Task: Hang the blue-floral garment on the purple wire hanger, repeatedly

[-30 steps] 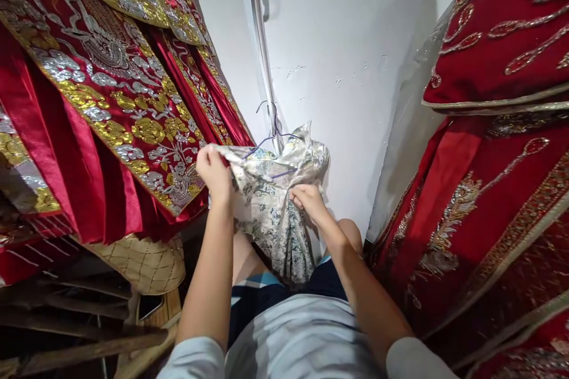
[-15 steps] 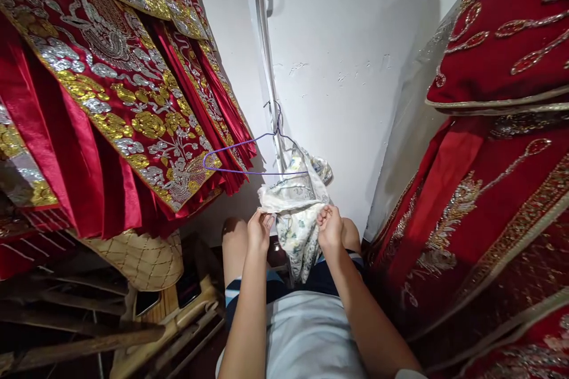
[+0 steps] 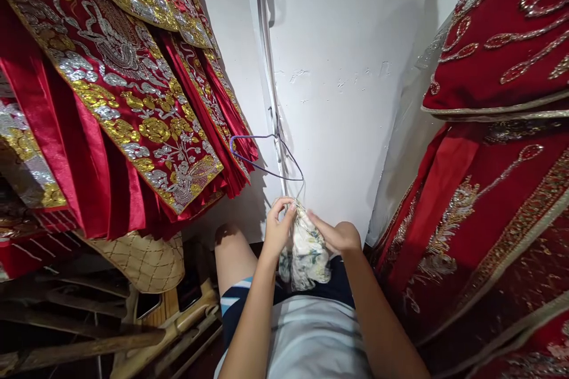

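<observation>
A light floral garment (image 3: 307, 251), cream with green and yellow print, hangs bunched in front of my lap. My left hand (image 3: 279, 226) is closed, pinching its top edge between thumb and fingers. My right hand (image 3: 340, 235) lies against the garment's right side with its digits stretched toward the top; some of its fingers are hidden. Above both hands a thin purple hanger (image 3: 267, 172) hangs tilted by its hook, its frame free of the garment's body. A narrow strand seems to run from the hanger's lower right corner down to the cloth.
Red embroidered garments with gold and silver work (image 3: 146, 118) hang on the left, and beaded red ones (image 3: 484, 77) on the right. A metal pole (image 3: 267, 41) stands against the white wall (image 3: 338, 29). A wooden chair (image 3: 186, 317) is at lower left, with a dark phone-like slab (image 3: 148, 305) on it.
The garment has come off the hanger's right side and is now bunched lower. The hanger has swung right and tilted. My left hand has moved right and up; my right hand has moved slightly right.
</observation>
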Motion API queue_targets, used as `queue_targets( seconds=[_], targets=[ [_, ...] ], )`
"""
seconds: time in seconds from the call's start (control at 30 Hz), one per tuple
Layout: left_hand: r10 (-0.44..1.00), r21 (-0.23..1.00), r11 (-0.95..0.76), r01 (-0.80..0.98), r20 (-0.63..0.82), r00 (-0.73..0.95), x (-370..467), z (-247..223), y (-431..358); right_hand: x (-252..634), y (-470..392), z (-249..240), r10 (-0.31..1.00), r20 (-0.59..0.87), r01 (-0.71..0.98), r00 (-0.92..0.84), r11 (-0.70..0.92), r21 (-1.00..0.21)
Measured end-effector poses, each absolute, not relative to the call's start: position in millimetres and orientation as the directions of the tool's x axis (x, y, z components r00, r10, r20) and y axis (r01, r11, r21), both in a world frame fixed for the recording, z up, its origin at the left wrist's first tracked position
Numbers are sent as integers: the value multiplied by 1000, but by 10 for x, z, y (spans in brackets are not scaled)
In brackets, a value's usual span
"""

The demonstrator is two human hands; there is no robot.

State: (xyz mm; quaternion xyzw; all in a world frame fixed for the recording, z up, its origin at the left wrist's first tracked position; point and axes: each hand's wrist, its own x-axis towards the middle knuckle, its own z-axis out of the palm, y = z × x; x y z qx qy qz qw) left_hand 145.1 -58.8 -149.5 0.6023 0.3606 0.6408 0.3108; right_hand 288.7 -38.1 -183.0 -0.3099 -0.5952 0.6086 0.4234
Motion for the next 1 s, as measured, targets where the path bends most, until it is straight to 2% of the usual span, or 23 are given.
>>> queue_targets(
  seconds=[0.07,0.13,0.2,0.27,0.37,0.43,0.57,0.63,0.7,0.77,0.83,0.9,1.0],
  targets=[
    [862,862,-506,-6,506,10,1368,-1531,-608,3010,-451,-1671,798,79,-111,-598,15,-994],
    [905,928,-372,7,361,225,1276,-1616,-648,3108,-473,-1498,801,105,-131,-590,34,-991],
    [880,947,-263,183,158,447,1143,-1716,-684,3191,-426,-1332,883,210,-179,-419,146,-973],
    [856,883,-269,384,37,516,948,-1773,-694,3267,-316,-1189,903,379,-175,-201,348,-921],
    [914,795,-337,504,148,377,578,-1681,-664,3350,-74,-1056,778,619,-98,108,628,-772],
    [933,732,-343,588,196,300,345,-1498,-659,3371,113,-1038,730,635,-86,253,670,-737],
    [940,490,-335,805,109,324,65,-981,-790,3350,512,-1156,804,498,-107,326,555,-825],
    [930,404,-366,838,195,312,8,-724,-881,3333,702,-1257,829,458,-75,321,504,-860],
    [901,319,-382,867,339,272,-31,-523,-910,3323,865,-1356,854,436,2,283,454,-891],
    [869,250,-340,907,451,202,-72,-416,-835,3326,986,-1433,873,423,104,243,410,-906],
    [840,260,-289,921,531,114,-114,-418,-667,3342,1061,-1476,865,442,176,239,409,-895],
    [799,327,-270,906,601,21,-151,-508,-459,3358,1097,-1482,835,488,216,254,443,-870],
    [693,415,-345,842,717,-70,-191,-693,-206,3356,1111,-1448,801,546,246,245,494,-834]
  ],
)
